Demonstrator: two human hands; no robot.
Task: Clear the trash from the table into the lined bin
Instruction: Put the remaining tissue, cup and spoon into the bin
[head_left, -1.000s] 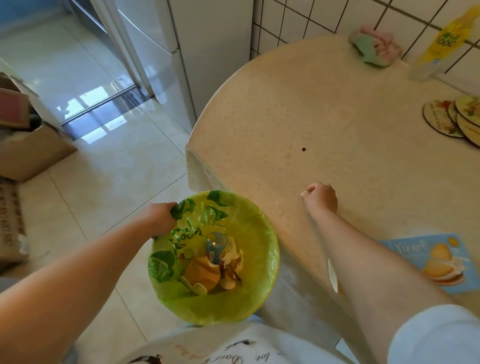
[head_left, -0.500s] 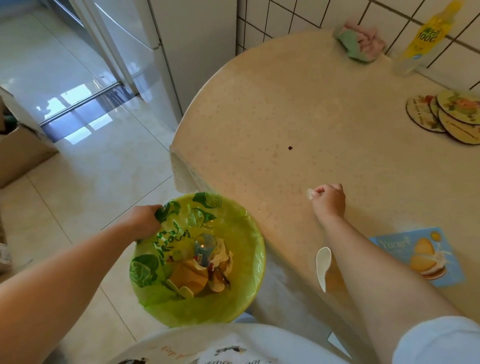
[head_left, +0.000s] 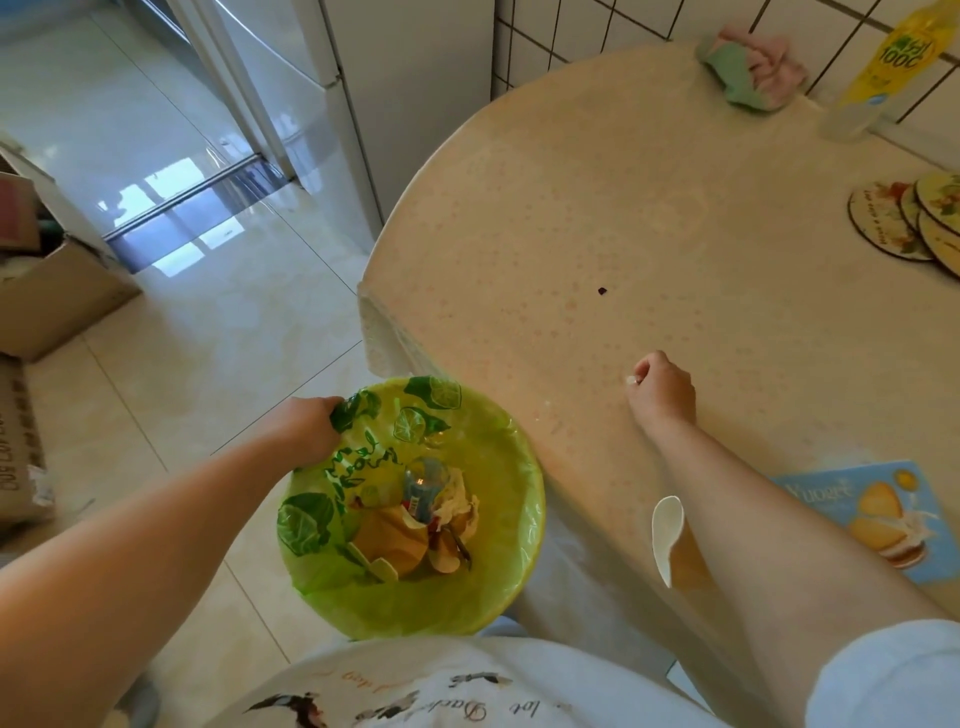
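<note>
Left hand (head_left: 311, 428) reaches down from the lower left of the frame, fingers clamped on the rim of the green lined bin (head_left: 524, 551), pinching the liner's printed edge. The bin sits held just off the near-left edge of the surface (head_left: 649, 208), mouth facing up. Right hand (head_left: 662, 392) is out over the surface at centre right, forearm stretching up from the lower right corner, knuckles up, fingers clenched into a loose fist around a small white scrap (head_left: 631, 380) that pokes out at the thumb side.

Inside the bin: a small clear bottle with a blue label (head_left: 423, 480), crumpled paper (head_left: 460, 506), a tan wrapper (head_left: 389, 535), all heaped at the bottom. The liner shows lime slices and green script too creased to read.

On the surface, a white plastic spoon (head_left: 666, 530) lies near the front edge just beside the right forearm, and a blue snack box (head_left: 878, 514) at lower right has a name I cannot read for sure. A tiny dark speck (head_left: 602, 291) sits mid-surface. Upper right: a yellow bottle (head_left: 883, 62) marked "100C", a bunched pink-and-green cloth (head_left: 753, 73), and a fan of round coasters (head_left: 914, 223) at the right edge.
</note>
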